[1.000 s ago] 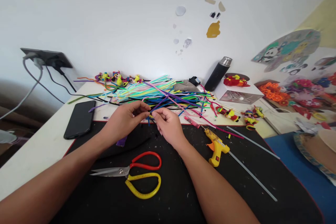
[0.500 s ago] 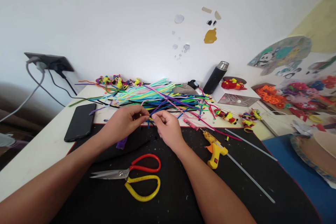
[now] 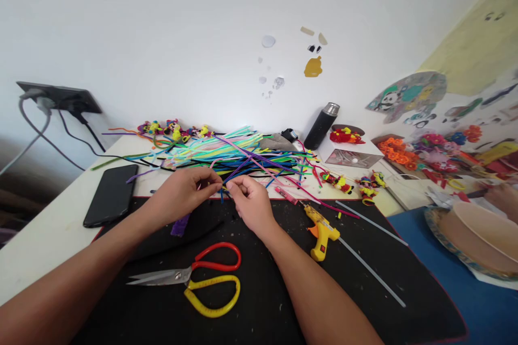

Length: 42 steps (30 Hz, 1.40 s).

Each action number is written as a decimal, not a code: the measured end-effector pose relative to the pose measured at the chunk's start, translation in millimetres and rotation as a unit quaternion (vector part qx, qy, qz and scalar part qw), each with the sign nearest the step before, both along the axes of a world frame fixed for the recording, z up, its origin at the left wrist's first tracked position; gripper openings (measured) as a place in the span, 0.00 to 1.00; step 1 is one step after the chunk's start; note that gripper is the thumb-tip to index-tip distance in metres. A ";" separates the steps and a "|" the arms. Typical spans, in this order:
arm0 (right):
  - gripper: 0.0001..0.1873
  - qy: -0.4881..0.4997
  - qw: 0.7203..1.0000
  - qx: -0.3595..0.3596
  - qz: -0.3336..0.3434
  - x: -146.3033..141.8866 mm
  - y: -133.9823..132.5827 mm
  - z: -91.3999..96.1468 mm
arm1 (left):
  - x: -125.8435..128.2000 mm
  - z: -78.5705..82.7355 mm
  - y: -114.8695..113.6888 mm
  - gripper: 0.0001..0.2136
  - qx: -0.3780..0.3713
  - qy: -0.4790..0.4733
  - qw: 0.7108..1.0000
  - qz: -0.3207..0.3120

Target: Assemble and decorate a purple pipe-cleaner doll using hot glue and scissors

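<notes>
My left hand point(image 3: 188, 191) and my right hand point(image 3: 251, 202) meet fingertip to fingertip above the back edge of the black mat point(image 3: 259, 302). Both are closed in a pinch on a small yellow piece point(image 3: 225, 187), which looks like a bit of pipe cleaner; the fingers cover most of it. Just behind them lies a heap of pipe cleaners point(image 3: 214, 150) in many colours. Scissors point(image 3: 178, 276) with one red and one yellow handle lie on the mat below my hands. A purple fuzzy strip point(image 3: 180, 225) rests under my left wrist.
A yellow glue gun point(image 3: 321, 232) with a glue stick lies right of my right arm. A phone point(image 3: 110, 195) is at the left. Behind stand a black flask point(image 3: 321, 126) and small figures point(image 3: 340, 181). At far right, a person's hand point(image 3: 504, 199) shows near a bowl point(image 3: 485, 232).
The view has shifted a little, so the whole scene sits further left and another person's hand appears at far right. My hands keep their pinch at nearly the same place over the mat.
</notes>
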State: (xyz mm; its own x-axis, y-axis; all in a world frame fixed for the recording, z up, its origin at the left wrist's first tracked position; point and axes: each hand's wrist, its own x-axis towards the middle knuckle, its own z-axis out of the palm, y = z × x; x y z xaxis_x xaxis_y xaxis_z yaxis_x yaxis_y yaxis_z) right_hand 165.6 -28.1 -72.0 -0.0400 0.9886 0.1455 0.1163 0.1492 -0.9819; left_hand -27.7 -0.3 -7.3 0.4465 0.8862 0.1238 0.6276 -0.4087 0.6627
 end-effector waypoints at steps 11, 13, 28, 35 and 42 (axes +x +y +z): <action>0.13 -0.104 0.994 0.040 0.008 -14.2 -9.8 3.0 | -17.2 14.2 13.5 0.20 -0.010 -0.094 0.992 0.082; 0.13 -0.112 0.993 0.034 -0.003 -20.2 -10.0 2.3 | -19.6 19.1 12.2 0.20 -0.010 -0.100 0.991 0.084; 0.16 -0.607 0.791 -0.069 -0.015 74.9 -4.8 62.7 | -25.8 16.8 12.9 0.23 -0.047 -0.168 0.984 0.039; 0.16 -0.648 0.751 -0.124 -0.037 102.4 -1.3 50.4 | -22.4 18.1 10.9 0.24 -0.034 -0.174 0.984 0.022; 0.13 -0.648 0.746 -0.146 -0.042 101.9 5.1 34.8 | -17.0 24.0 5.7 0.22 -0.042 -0.206 0.978 -0.008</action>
State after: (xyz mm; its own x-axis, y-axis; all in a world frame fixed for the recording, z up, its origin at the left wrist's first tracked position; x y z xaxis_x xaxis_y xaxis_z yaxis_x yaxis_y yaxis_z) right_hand 267.5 -23.0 -37.2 0.1036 0.9773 -0.1848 0.9936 -0.1102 -0.0262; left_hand -44.7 5.4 16.7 0.3876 0.8945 0.2228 0.2952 -0.3494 0.8892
